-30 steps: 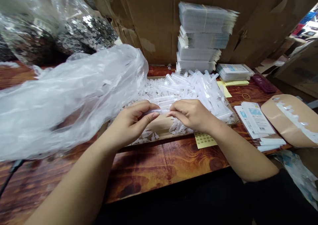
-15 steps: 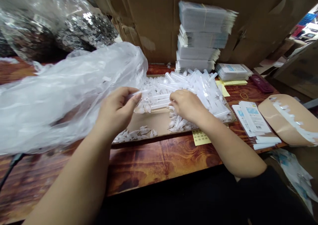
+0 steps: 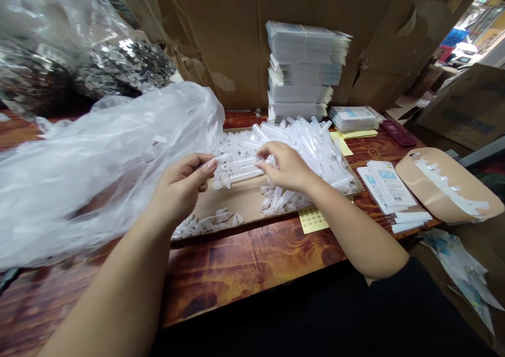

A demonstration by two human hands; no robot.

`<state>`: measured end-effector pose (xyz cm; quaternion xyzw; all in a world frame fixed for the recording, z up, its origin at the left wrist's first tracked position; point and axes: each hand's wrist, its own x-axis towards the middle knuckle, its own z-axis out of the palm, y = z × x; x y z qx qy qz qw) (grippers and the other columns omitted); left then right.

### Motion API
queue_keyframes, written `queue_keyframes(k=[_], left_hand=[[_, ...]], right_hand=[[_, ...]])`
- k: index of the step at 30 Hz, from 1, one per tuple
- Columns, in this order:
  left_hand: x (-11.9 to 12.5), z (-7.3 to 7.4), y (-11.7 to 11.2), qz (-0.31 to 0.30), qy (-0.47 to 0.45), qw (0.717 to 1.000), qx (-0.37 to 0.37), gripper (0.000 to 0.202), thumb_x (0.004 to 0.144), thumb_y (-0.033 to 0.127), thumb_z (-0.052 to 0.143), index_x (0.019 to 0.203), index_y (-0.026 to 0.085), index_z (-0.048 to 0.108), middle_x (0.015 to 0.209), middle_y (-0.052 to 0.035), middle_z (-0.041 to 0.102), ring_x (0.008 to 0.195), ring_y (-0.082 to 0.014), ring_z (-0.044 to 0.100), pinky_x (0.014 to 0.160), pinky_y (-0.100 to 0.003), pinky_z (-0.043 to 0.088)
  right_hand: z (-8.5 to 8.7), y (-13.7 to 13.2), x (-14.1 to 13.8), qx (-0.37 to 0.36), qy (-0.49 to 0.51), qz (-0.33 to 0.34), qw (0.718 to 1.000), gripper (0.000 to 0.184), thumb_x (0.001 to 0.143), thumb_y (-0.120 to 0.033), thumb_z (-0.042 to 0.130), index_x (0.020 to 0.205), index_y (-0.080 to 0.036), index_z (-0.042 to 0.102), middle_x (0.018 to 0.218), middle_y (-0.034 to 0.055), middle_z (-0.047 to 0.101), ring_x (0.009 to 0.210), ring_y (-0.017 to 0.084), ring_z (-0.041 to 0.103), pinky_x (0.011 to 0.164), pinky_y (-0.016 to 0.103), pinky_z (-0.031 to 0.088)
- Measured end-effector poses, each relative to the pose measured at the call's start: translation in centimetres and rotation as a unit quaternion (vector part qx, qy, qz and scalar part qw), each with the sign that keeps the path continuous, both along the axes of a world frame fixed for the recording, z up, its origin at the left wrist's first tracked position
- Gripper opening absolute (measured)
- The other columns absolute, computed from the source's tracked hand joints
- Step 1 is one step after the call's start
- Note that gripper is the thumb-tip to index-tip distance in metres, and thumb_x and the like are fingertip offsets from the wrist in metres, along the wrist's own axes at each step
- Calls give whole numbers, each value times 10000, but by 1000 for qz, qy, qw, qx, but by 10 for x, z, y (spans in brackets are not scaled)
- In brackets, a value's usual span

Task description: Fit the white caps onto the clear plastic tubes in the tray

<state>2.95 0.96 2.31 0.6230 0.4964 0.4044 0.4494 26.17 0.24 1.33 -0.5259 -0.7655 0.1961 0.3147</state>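
Two hands are above the cardboard tray (image 3: pixel 236 202): the left hand (image 3: pixel 179 186) pinches one clear tube (image 3: pixel 223 159), and the right hand (image 3: pixel 286 165) curls its fingers onto the tube pile (image 3: pixel 315 141) on the tray; its grip is unclear.

Dim, even indoor light, glare on the plastic bag (image 3: pixel 102 157), edges stretched and slightly soft
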Motion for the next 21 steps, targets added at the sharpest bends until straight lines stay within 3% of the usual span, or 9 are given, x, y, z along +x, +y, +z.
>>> queue_keyframes(k=[4,9,14,18,21], left_hand=[[3,-6,-1,-45,-41,998,-24,399,742,539,797,830,184,639,693,16,488,590,-112,385,543,-279,278],[11,-10,-5,-90,-68,993,-30,397,740,542,817,820,181,671,696,4,507,586,-112,398,527,-276,299],[14,-8,-11,-129,-53,990,-12,350,782,530,775,851,200,684,691,9,505,563,-111,362,508,-278,292],[12,-7,-13,-144,-15,989,29,372,828,561,721,889,195,694,682,10,532,570,-124,391,530,-283,330],[10,-8,-15,-132,57,985,92,394,873,588,675,921,198,688,756,-22,625,681,-168,535,622,-295,431]], right_hand=[[-5,6,13,14,286,-21,958,248,891,-310,754,1052,-209,594,932,7,685,815,134,622,793,315,547],[-7,-3,-1,-8,384,46,922,265,859,-300,784,1080,-220,662,1099,45,761,952,150,712,881,329,601],[-15,-14,-16,-31,369,105,923,214,842,-333,795,986,-204,703,1017,39,773,958,163,736,924,351,609],[-11,-23,-12,35,253,91,963,174,887,-339,749,976,-194,714,981,29,764,872,142,695,851,307,563],[-3,-28,-9,41,139,58,988,245,975,-418,652,880,-195,682,796,0,699,726,128,621,738,285,493]])
